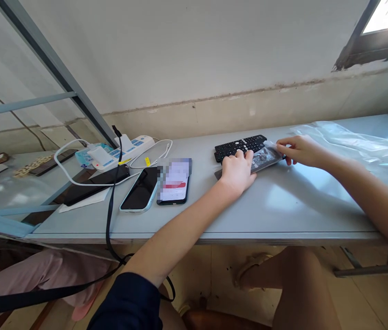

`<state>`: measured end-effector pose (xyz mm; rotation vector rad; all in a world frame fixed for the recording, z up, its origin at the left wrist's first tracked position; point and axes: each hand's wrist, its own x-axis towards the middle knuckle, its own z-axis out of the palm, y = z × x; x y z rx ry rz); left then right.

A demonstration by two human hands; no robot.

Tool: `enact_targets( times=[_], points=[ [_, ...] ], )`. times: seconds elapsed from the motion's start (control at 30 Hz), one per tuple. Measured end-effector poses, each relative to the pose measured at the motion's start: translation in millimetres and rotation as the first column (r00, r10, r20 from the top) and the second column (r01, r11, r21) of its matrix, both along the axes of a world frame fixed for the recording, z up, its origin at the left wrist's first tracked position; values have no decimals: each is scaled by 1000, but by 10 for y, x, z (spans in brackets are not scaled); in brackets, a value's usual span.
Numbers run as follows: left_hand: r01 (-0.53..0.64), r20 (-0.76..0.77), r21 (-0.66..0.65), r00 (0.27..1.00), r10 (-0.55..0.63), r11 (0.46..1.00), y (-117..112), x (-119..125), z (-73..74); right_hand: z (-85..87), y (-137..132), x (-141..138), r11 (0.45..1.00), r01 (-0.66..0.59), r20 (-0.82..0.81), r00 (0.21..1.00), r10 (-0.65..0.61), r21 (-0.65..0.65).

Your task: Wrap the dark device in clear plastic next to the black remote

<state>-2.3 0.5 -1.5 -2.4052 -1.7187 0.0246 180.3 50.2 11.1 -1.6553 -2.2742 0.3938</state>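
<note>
On the grey table, a long, flat, dark item in a clear plastic sleeve [266, 159] lies slantwise; what the item is cannot be made out. My left hand [237, 173] rests over its left part with curled fingers, holding it down on the tabletop. At the sleeve's right end, my right hand [300, 150] pinches the plastic between thumb and fingers. Just behind, black remote controls [240, 145] with small buttons lie side by side, partly hidden by my left hand.
Loose clear plastic bags [355, 144] lie at the right. Left of my arm are a phone with a lit screen [176, 181], a dark-screened phone [141, 189] and a white power strip [128, 151] with cables. A black strap [110, 215] hangs over the table edge [249, 236].
</note>
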Motion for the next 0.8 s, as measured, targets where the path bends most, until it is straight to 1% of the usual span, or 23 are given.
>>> enact_targets(
  times=[0.13, 0.4, 0.47, 0.67, 0.8],
  points=[
    [0, 13, 1, 1000, 0, 1000, -3, -1, -6, 18, 2, -15, 997, 42, 26, 999, -41, -59],
    [5, 40, -12, 999, -4, 1000, -8, -4, 1, 32, -8, -53, 991, 106, 45, 994, -103, -80],
    [7, 38, -9, 999, -7, 1000, -9, -4, 3, 33, -1, -49, 991, 105, 42, 994, -102, -85],
    [10, 29, -1, 1000, -10, 1000, -10, -6, 3, 23, 7, -24, 995, 43, -11, 999, -44, -89],
    [5, 29, -2, 1000, -5, 1000, -14, -8, 5, 52, -46, -76, 992, 83, 6, 997, -83, -91]
  ],
)
